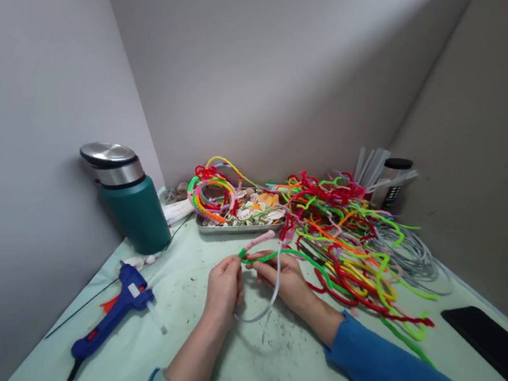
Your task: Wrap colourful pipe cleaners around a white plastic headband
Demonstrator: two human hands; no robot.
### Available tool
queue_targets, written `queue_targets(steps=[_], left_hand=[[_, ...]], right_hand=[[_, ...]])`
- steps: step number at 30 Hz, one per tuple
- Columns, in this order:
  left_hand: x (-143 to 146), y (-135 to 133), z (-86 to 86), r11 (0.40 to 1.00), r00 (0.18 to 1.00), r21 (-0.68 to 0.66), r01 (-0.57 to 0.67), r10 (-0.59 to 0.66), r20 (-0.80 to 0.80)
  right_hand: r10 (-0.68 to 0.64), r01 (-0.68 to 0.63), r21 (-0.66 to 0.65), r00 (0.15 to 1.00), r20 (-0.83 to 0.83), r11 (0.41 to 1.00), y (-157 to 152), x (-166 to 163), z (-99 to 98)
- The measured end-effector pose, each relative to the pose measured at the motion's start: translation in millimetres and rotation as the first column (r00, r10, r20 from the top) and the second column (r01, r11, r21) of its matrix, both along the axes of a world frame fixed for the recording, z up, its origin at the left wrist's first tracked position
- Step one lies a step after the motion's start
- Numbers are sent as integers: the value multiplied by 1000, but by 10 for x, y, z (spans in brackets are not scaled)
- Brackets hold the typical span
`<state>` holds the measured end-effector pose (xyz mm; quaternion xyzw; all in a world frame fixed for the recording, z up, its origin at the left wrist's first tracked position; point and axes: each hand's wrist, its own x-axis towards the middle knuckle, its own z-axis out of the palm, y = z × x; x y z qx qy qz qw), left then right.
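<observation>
While pinching cord (260, 318) in left hand (223, 288) and green stem (300, 254) in right hand (286, 279), called for snug turns butting pink wrap (260, 240) toward two o'clock.

the pipe cleaner (302, 254) is green, the cord (270, 305) grey.

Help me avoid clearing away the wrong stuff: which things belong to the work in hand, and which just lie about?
In the work:
Green fuzzy stem, held by left hand and right hand
Pale cord, looping beside the hands
Fuzzy stem pile and grey coil, likely supplies

Seemingly lying about:
Blue glue gun, untouched
Teal bottle
Flat black object
Tray of shells
</observation>
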<state>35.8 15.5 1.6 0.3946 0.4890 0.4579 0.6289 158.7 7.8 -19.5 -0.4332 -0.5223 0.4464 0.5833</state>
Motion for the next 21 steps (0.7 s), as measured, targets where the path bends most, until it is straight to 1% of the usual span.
queue_targets(steps=[3, 9, 12, 14, 16, 19, 21], left_hand=[[-17, 10, -10, 1000, 999, 6, 12, -13, 46], [-19, 10, -13, 1000, 997, 20, 7, -8, 71], [-14, -1, -15, 999, 999, 47, -7, 5, 52], [-15, 2, -43, 998, 1000, 56, -15, 15, 0], [-22, 19, -92, 996, 996, 89, -23, 30, -86], [-42, 60, -167, 974, 968, 228, -22, 78, -237], [-57, 82, -192, 939, 941, 344, 5, 112, -318]], right_hand=[[25, -26, 24, 999, 20, 999, 7, 12, -29], [-27, 26, 19, 997, 68, 999, 24, 7, -42], [6, -9, 41, 998, 61, 999, 6, -14, -50], [53, -57, 66, 997, 59, 996, -15, -28, -51], [74, -78, 87, 996, 50, 993, -32, -37, -52], [57, -57, 96, 998, 5, 994, -34, -39, -65], [42, -42, 96, 999, -2, 995, -21, -35, -84]])
